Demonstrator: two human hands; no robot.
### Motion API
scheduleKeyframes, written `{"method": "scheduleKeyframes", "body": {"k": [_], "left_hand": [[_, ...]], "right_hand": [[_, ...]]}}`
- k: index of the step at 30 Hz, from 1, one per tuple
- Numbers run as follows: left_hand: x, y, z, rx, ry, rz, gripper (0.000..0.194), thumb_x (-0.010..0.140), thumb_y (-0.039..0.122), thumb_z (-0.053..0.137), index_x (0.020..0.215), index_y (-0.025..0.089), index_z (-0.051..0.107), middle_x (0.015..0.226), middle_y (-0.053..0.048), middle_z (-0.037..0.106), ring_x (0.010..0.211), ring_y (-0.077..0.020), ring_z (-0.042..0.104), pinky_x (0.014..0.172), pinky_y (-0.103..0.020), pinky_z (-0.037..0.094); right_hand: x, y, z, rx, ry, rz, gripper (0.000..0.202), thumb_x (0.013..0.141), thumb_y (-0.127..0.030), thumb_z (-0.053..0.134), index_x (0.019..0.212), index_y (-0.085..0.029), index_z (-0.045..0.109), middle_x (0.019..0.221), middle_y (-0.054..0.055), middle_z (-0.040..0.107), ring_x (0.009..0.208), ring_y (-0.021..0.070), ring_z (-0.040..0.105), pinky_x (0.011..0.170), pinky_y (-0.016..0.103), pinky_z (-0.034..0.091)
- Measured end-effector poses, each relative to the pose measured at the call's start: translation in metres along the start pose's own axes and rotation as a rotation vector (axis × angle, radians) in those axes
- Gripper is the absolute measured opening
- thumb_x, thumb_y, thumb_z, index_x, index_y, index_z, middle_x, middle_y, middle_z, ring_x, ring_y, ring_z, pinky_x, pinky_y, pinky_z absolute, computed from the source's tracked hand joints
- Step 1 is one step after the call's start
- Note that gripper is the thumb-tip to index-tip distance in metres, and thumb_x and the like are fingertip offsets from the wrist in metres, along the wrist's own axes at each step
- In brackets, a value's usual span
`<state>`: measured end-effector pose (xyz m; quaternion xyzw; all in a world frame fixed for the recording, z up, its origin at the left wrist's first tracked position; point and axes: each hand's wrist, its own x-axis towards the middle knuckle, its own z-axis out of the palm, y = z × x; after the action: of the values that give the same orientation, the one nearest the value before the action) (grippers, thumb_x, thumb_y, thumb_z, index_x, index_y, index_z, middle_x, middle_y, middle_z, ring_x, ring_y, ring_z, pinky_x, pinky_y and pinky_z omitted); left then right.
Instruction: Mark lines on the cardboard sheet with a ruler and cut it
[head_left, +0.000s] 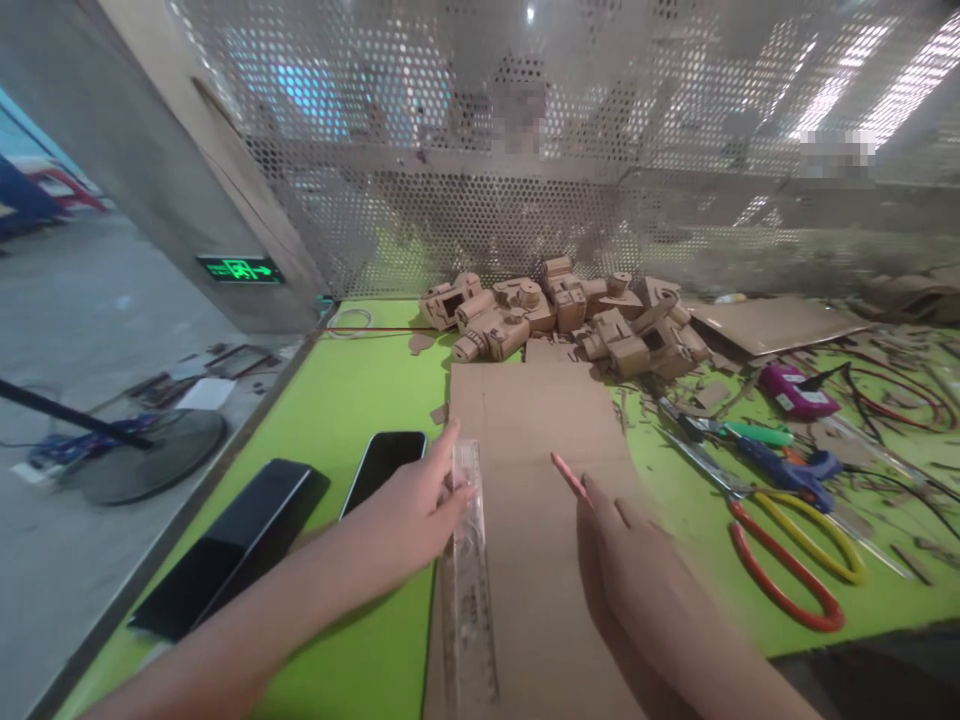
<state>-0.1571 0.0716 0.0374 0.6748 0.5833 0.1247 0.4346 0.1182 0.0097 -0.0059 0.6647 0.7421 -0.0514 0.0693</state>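
A brown cardboard sheet [532, 420] lies on the green table, and a clear ruler [472, 600] rests lengthwise along its left side. My left hand [427, 500] touches the ruler near its upper end, with the fingers apart and the index finger stretched forward. Over the right part of the sheet, my right hand [622, 540] is closed on a thin reddish pen [570, 477], whose tip points forward and left. The underside of my right hand is hidden.
Two dark phones [225, 550] [382, 462] lie on the left. Cardboard models [499, 320] are piled at the back before a perforated screen. Scissors [787, 590], a glue gun [802, 475], a purple box [799, 392] and cardboard scraps lie on the right.
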Motion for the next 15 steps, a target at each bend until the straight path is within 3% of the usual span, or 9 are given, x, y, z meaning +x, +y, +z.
{"method": "scheduleKeyframes", "body": {"k": [4,9,10,12,13,15], "left_hand": [[0.013,0.009,0.014,0.003,0.004,0.063,0.088,0.101,0.048,0.050,0.171,0.023,0.002,0.090,-0.004,0.075,0.058,-0.0201,0.068,0.050,-0.028,0.043],[0.025,0.022,0.026,0.112,0.040,0.113,0.083,0.103,0.048,0.048,0.170,0.016,0.011,0.078,-0.002,0.074,0.058,-0.0220,0.069,0.056,-0.031,0.050],[0.025,0.025,0.029,0.147,0.057,0.131,0.083,0.102,0.049,0.049,0.169,0.014,0.014,0.086,-0.006,0.076,0.067,-0.0243,0.073,0.062,-0.034,0.054],[0.021,0.028,0.034,0.228,0.103,0.178,0.079,0.101,0.048,0.050,0.167,0.013,0.023,0.123,-0.020,0.073,0.103,-0.0325,0.075,0.086,-0.045,0.059],[0.018,0.028,0.037,0.270,0.127,0.203,0.075,0.100,0.045,0.051,0.165,0.012,0.031,0.142,-0.024,0.063,0.124,-0.0370,0.067,0.102,-0.051,0.054],[0.010,0.026,0.042,0.350,0.160,0.247,0.068,0.097,0.040,0.056,0.156,0.008,0.047,0.163,-0.026,0.043,0.151,-0.0439,0.041,0.124,-0.060,0.031]], "right_hand": [[0.003,0.000,-0.015,0.223,-0.070,-0.060,0.075,0.094,-0.006,0.040,0.166,-0.022,0.027,0.110,0.015,0.077,0.082,0.0294,0.077,0.060,0.032,0.044],[0.017,0.025,-0.042,0.519,-0.041,-0.201,0.074,0.099,-0.010,0.034,0.169,-0.030,0.021,0.089,0.004,0.076,0.075,0.0208,0.074,0.065,0.028,0.048],[0.022,0.029,-0.047,0.529,-0.031,-0.218,0.074,0.099,-0.009,0.034,0.169,-0.032,0.022,0.088,0.003,0.075,0.075,0.0197,0.072,0.067,0.027,0.049],[0.031,0.031,-0.053,0.503,-0.015,-0.246,0.078,0.096,-0.006,0.035,0.168,-0.035,0.027,0.099,0.005,0.074,0.077,0.0183,0.070,0.067,0.026,0.048],[0.034,0.030,-0.055,0.463,-0.019,-0.258,0.081,0.094,-0.003,0.036,0.168,-0.037,0.028,0.106,0.007,0.072,0.076,0.0174,0.068,0.066,0.026,0.046],[0.039,0.023,-0.057,0.373,-0.033,-0.278,0.084,0.094,-0.003,0.037,0.169,-0.039,0.024,0.115,0.009,0.068,0.073,0.0161,0.065,0.061,0.025,0.042]]}}
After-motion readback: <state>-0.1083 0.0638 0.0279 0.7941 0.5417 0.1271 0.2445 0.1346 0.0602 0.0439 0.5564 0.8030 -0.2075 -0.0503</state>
